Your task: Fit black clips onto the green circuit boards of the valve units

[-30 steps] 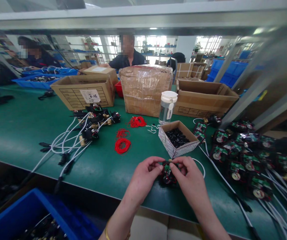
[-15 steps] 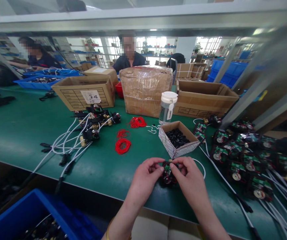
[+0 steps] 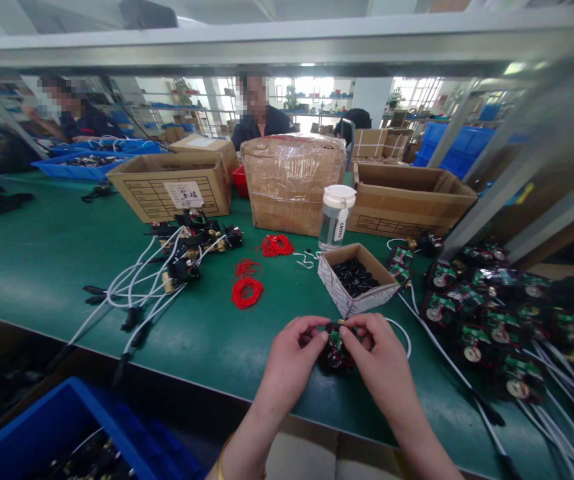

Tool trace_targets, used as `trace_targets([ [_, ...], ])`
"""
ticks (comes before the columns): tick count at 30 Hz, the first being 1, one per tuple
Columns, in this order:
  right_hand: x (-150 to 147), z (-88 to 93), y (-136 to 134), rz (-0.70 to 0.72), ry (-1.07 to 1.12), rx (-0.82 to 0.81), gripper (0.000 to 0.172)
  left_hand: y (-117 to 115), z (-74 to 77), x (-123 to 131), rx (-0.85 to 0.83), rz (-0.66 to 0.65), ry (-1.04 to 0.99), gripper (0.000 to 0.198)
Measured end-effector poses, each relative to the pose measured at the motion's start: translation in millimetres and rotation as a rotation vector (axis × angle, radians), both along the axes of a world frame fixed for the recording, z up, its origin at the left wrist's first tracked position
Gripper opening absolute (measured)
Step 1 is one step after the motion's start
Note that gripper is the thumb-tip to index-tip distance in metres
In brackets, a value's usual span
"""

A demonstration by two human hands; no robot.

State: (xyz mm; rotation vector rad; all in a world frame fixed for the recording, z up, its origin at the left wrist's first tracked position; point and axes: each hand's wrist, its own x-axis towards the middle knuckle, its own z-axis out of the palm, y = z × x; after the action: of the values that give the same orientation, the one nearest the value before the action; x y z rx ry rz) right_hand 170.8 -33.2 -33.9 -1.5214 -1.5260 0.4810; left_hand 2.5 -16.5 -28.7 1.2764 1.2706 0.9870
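The device [image 3: 335, 360], a dark open case with a green board and thin red wires inside, sits on the green table [image 3: 207, 347] near its front edge, directly between the two hands. Relative to the fingertips, the body of the device extends back toward the person; the tips meet it at its far end. Its long axis cannot be determined, since the fingers cover part of the outline. Neither hand is nearer: both make contact.

Left hand [image 3: 291, 357]: thumb and forefinger nearly together, closed on the far left corner. Right hand [image 3: 381, 353]: thumb and forefinger likewise nearly together, closed on the far right corner, with the thumb reaching over the board. Whether a smaller piece is caught between the tips is too small to tell.

Adjacent items: a carton [image 3: 374, 300] of small black pieces [image 3: 354, 277] just beyond the fingers; a white cable [image 3: 403, 330] curving beside the right hand.
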Motion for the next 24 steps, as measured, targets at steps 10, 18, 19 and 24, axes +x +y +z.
trace_targets([
  [10,0.3,2.1,0.1,0.02,0.028,-0.014,0.028,0.1,5.8,2.2,0.068,0.018,0.068,0.021],
  [18,8.3,4.5,1.6,0.103,0.059,-0.065,0.029,9.1,11.6,3.5,0.11,-0.072,0.058,0.008],
  [19,8.7,5.1,1.7,0.103,0.056,-0.061,0.029,10.6,11.7,4.3,0.094,-0.078,0.047,0.007],
  [24,9.7,8.6,1.3,0.113,0.091,-0.062,0.028,13.5,7.9,4.9,0.081,-0.087,-0.021,0.008],
])
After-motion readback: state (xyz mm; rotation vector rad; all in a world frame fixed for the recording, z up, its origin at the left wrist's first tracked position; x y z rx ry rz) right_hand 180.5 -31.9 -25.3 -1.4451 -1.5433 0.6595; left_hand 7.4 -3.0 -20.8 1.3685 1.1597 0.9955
